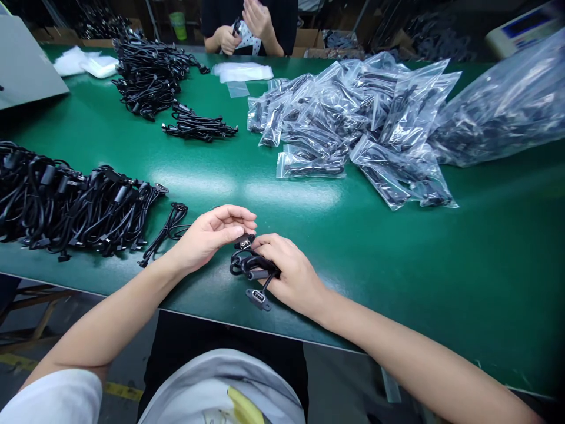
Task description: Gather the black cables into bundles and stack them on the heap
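A bundle of coiled black USB cables (pixel 253 270) is in my right hand (pixel 293 274), whose fingers wrap round it from the right. A panel-mount USB socket (pixel 258 297) with screw ears hangs from the bundle's lower side. At its upper end, a second USB socket (pixel 245 242) points up by my left thumb. My left hand (pixel 216 234) is beside that socket with its fingers gently curved and apart from the thumb; whether the thumb touches the socket is hard to see. To the left of it, a single coiled cable (pixel 170 229) lies on the green table (pixel 397 259).
A long row of bundled black cables (pixel 79 206) lines the left side. Farther back are a cable pile (pixel 150 76), a smaller bundle (pixel 200 125), clear bags (pixel 245 72) and many bagged cables (pixel 344 112). A large plastic sack (pixel 507 100) stands right. Opposite, a person's hands (pixel 245 29) hold something.
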`<state>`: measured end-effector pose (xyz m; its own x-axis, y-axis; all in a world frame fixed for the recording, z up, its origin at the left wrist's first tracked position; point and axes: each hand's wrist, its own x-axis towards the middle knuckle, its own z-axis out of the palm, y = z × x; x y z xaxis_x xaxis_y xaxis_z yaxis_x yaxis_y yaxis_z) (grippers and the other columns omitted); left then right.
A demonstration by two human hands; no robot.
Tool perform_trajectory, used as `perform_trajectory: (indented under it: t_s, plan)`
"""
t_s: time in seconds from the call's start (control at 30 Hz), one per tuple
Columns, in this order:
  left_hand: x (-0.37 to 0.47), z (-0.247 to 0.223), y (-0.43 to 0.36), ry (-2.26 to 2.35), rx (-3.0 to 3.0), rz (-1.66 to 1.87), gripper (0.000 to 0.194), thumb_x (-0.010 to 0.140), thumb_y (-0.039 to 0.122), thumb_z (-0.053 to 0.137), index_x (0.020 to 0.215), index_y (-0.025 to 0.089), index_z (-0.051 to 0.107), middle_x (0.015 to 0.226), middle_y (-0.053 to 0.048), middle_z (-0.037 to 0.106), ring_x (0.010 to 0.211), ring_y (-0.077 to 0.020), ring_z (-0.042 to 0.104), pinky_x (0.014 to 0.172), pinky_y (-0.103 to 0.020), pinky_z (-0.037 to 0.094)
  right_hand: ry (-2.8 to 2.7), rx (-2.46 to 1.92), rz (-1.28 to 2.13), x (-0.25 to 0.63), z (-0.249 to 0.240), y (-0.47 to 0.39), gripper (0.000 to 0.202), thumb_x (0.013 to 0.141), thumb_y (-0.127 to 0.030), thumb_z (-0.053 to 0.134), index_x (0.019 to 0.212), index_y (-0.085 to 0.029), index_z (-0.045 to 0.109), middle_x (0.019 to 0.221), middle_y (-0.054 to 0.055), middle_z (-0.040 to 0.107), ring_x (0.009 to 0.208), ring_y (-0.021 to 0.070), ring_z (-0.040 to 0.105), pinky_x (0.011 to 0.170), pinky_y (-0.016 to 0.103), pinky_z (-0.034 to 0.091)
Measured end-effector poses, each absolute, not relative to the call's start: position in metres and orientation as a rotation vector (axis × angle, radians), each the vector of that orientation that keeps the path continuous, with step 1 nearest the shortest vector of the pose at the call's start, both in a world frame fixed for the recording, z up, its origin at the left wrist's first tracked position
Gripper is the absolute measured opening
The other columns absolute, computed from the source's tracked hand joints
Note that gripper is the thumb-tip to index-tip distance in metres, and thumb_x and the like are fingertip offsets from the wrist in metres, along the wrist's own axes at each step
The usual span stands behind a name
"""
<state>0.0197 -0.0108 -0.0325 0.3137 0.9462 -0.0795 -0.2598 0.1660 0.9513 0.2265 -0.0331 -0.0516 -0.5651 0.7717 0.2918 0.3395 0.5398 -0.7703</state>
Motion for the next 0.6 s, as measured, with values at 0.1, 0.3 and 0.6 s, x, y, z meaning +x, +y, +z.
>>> perform_trajectory:
  t_s: [0.1,0.3,0.6]
  plan:
    - [0.023,-0.034,-0.012,0.887,1.087,1.027,0.027,0.083,0.029,0.075,0.108,0.018,0.07,0.102,-0.006,0.071,0.091,-0.0149,0.066,0.081,-0.026,0.053,-1.854,-1.0,1.281,0.225,-0.043,-0.028,0.008,0.079,-0.021,0.067,0.081,-0.02,0.06,0.092,0.004,0.061,0.087,0.0204,0.056,0.079,0.035,0.041]
    - [0.031,-0.031,-0.022,0.964,1.239,0.796,0.022,0.086,0.034,0.07,0.096,0.016,0.062,0.077,0.001,0.061,0.063,-0.0101,0.058,0.058,-0.022,0.048,-0.926,-0.945,1.846,0.229,-0.03,-0.014,0.033,0.071,-0.043,0.083,0.083,-0.02,0.063,0.071,-0.004,0.056,0.065,0.0119,0.053,0.065,0.027,0.044]
    - [0.032,-0.031,-0.023,0.972,1.321,0.629,0.03,0.076,0.027,0.081,0.097,0.018,0.061,0.086,0.001,0.061,0.078,-0.0111,0.057,0.076,-0.025,0.048,-0.799,-0.937,1.89,0.232,-0.036,-0.012,0.041,0.07,-0.049,0.085,0.093,-0.022,0.065,0.068,-0.003,0.067,0.063,0.014,0.065,0.067,0.028,0.056]
